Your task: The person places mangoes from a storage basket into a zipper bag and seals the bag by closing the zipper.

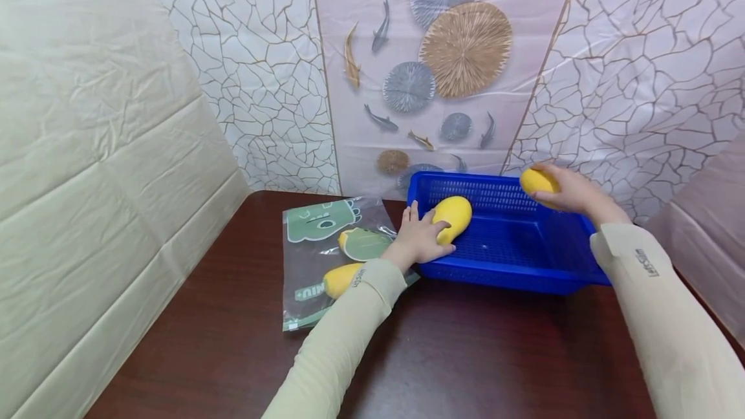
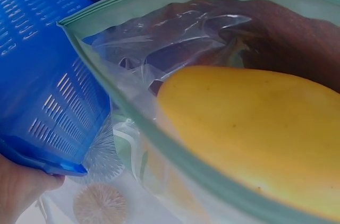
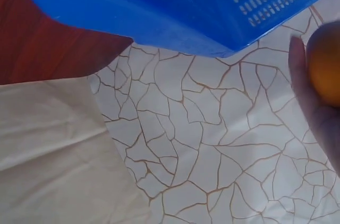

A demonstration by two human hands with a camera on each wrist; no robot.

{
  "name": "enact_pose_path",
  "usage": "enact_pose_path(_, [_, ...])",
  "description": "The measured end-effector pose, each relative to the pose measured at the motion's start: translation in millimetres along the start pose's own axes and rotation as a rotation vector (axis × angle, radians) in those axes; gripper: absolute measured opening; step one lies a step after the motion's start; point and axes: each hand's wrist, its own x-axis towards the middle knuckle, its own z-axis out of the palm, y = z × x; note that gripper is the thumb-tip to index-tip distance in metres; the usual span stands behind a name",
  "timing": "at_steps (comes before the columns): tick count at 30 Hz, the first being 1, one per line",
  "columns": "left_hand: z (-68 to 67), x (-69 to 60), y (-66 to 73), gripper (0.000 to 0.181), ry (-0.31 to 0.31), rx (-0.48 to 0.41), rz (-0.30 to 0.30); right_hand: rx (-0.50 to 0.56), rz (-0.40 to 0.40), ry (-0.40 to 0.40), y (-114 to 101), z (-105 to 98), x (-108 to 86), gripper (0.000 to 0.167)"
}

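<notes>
My right hand [image 1: 573, 194] grips a yellow mango [image 1: 537, 181] above the back right part of a blue plastic basket [image 1: 506, 277]. The same mango [image 3: 326, 65] shows dimly at the edge of the right wrist view. Inside the basket, at its left end, lies another mango [image 1: 455, 212]. My left hand [image 1: 420, 241] rests with spread fingers over the basket's left rim, some of them touching that mango. A clear zip bag [image 1: 320, 222] with green prints lies left of the basket, partly under my left forearm. Mango [image 2: 255, 128] shows through its parted green-edged mouth.
The basket stands on a dark red-brown table [image 1: 465, 348], close to a patterned backdrop [image 1: 285, 83]. Cream cloth [image 1: 99, 147] hangs along the left side. In the right wrist view, the basket's corner [image 3: 212, 38] juts beyond the table edge.
</notes>
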Motion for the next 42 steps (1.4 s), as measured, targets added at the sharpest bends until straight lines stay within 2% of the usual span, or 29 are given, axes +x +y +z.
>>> enact_pose_path(10, [-0.2,-0.7,-1.1,0.051,0.009,0.017,-0.005,0.054,-0.058,-0.084,-9,7,-9.0,0.056])
enact_pose_path(14, [-0.9,-0.7,-2.0,0.048,0.019,0.030,-0.001,0.085,-0.013,-0.067,-14,9,-12.4,0.055])
enact_pose_path(17, [-0.9,-0.7,-2.3,0.047,0.023,0.041,-0.002,0.117,0.019,-0.040,-16,11,-15.6,0.060])
enact_pose_path(22, [-1.2,-1.1,0.0,0.044,0.059,0.050,0.030,0.188,0.014,-0.013,-15,13,-24.6,0.063])
enact_pose_path(26, [-2.0,-3.0,1.8,0.037,0.137,0.098,0.081,0.205,-0.027,-0.007,-13,13,-31.1,0.059])
enact_pose_path(30, [-2.5,-6.6,1.8,0.029,0.258,0.136,0.145,0.217,-0.069,-0.008,-14,14,-33.7,0.058])
enact_pose_path(32, [-1.6,-7.8,0.7,0.026,0.324,0.139,0.178,0.216,-0.139,0.034,-15,17,-34.0,0.057])
enact_pose_path(35, [-0.1,-9.8,-1.2,0.022,0.408,0.134,0.211,0.180,-0.187,0.079,-18,21,-36.3,0.057])
enact_pose_path(37, [1.0,-10.9,-2.4,0.021,0.441,0.133,0.224,0.156,-0.196,0.103,-20,23,-38.4,0.058])
enact_pose_path(39, [0.9,-13.0,-3.5,0.020,0.458,0.137,0.230,0.149,-0.159,0.080,-24,23,-40.9,0.061])
enact_pose_path(42, [-0.3,-16.8,-5.5,0.019,0.464,0.135,0.235,0.148,-0.158,0.076,-27,23,-43.4,0.062])
